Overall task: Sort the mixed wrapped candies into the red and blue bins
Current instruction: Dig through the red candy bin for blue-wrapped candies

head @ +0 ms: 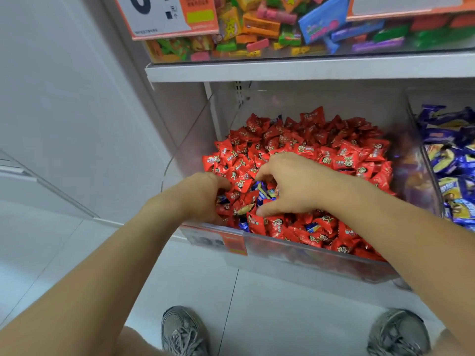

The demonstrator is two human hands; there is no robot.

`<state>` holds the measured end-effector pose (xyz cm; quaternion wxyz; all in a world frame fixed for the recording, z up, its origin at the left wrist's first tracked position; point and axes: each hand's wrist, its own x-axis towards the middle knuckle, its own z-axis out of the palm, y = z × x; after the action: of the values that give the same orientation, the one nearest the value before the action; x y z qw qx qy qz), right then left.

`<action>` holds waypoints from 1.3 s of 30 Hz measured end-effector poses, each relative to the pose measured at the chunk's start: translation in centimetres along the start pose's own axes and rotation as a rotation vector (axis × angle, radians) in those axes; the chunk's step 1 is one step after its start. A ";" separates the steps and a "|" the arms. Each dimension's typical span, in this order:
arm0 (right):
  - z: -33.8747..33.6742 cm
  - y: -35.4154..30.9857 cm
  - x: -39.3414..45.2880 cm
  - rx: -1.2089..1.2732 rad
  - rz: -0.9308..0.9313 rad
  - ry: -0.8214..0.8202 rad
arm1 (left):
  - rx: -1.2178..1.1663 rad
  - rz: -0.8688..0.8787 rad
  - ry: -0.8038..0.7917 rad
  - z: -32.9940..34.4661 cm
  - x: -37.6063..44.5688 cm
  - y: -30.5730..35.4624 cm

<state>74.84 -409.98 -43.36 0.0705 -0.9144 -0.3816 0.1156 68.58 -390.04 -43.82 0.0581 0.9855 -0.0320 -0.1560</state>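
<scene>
While both arms reach into the same bin, the scene reads as follows.

Red bin (pixel 303 255): clear-walled tub on the lower shelf, at the middle of the view, heaped with red candies (pixel 341 155); an orange price tag (pixel 218 240) hangs on its front lip toward 7 o'clock.

Blue candies (pixel 262 192): a few strays lie among the red ones at the pile's front, between the two hands; more show near the front wall at 6 o'clock of the right hand.

Blue bin (pixel 424 160): clear tub just beside the red bin at 3 o'clock, holding blue and yellow wrappers.

Left hand (pixel 203 196): at the red pile's 8 o'clock edge, fingers curled down into the candies; whether its grip has closed on one I cannot tell, the fingertips being buried.

Right hand (pixel 298 183): over the pile's front, thumb and fingers bent in a claw around the blue strays; grip looks loose, contact unclear.

Upper shelf (pixel 308 69): at 12 o'clock, carrying a clear bin of mixed bright sweets (pixel 259 27).

Floor (pixel 282 317): pale tiles; two grey shoes (pixel 183 330) at 6 o'clock.
</scene>
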 end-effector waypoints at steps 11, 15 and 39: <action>0.6 -0.2 0.5 0.048 0.005 0.012 | -0.304 0.044 0.041 0.1 -0.4 -0.3; -0.1 0.4 0.0 0.196 0.045 0.105 | -0.488 0.040 0.083 -0.4 -0.6 -0.2; -2.1 1.5 -2.1 0.680 0.268 0.248 | -0.887 0.198 0.320 0.5 -0.7 1.8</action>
<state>74.96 -412.57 -41.36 0.3996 -0.8876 -0.1873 0.1321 67.65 -391.81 -43.82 0.4917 0.8695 -0.0467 0.0053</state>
